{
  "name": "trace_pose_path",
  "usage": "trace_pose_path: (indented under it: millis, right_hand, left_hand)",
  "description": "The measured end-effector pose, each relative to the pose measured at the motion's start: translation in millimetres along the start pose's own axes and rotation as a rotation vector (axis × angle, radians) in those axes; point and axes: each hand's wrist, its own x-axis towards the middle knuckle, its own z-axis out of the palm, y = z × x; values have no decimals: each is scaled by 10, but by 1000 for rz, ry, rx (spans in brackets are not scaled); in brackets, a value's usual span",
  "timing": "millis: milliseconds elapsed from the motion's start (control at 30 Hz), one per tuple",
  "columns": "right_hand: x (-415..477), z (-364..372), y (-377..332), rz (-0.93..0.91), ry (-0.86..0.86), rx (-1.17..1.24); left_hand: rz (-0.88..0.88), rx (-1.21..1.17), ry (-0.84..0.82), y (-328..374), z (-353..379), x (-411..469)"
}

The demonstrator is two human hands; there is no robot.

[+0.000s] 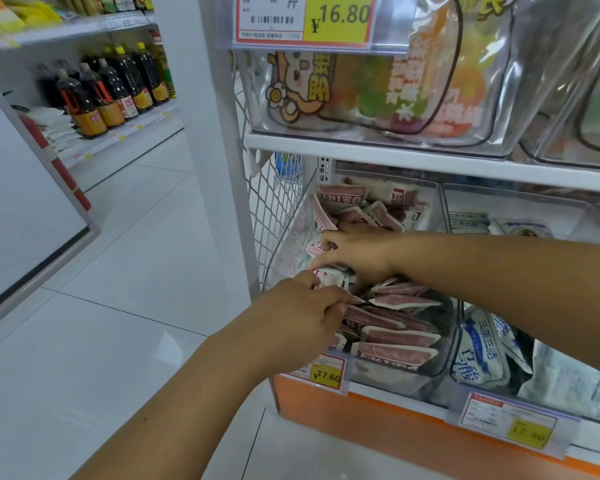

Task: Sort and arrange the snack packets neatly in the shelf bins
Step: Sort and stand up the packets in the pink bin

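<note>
- Hands first: my left hand (302, 313) is at the front-left corner of the clear bin (385, 377). Its fingers are curled in tight, pinching the edge of the red-and-white snack packets (395, 353). Could be one packet or two, my knuckles cover it.
- My right hand (357, 251) lies palm-down further back over the same pile, fingers bent onto packets by the bin's left wall. The fingertips are half buried, so I can't tell if it's gripping one or just pressing.
- The front packets stand on edge in a rough row, and the ones at the back are heaped at all angles.
- The next bin to the right holds blue-and-white packets (478, 358), partly cut off by my right forearm.
- The yellow 17.60 price tag (326, 374) is half hidden behind my left wrist.
- On the shelf above there's a bin of cartoon-printed bags (312, 88), pretty blurry. The 16.80 tag (336, 19) is cropped at the top.
- Dark bottles (115, 88) with yellow caps sit across the aisle, labels too smeared to read.
</note>
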Motion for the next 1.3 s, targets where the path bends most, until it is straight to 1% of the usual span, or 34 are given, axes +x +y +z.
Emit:
trace_pose_path:
  millis: [133,300,567,700,833,933,1067,1133,1233,1300]
  right_hand:
    - [-2,18,-3,5,27,-52]
    - [6,24,-16,6,67,-34]
    - [-15,86,-10,-50,195,-45]
    - [-21,67,-30,-49,170,-67]
    - [2,73,-34,-17,158,-36]
    - [1,88,-44,56,158,121]
    - [-96,11,-7,2,187,138]
    - [-131,-23,40,24,219,193]
    - [-189,-138,65,183,329,508]
    - [-232,-202,74,274,388,662]
  left_hand:
    - [-6,-11,-13,-6,-29,1]
    - [-4,-29,-2,1,-44,-24]
    - [3,-41,-3,1,-50,-55]
    - [2,-45,10,-8,-42,-49]
    - [7,-47,17,-12,-34,-47]
    - [15,-54,19,-7,-35,-48]
    - [25,-46,22,-11,-41,-57]
    - [30,-41,11,-16,-49,-49]
    - [31,-33,-11,-12,-68,-34]
    - [29,-26,-15,-5,-74,-23]
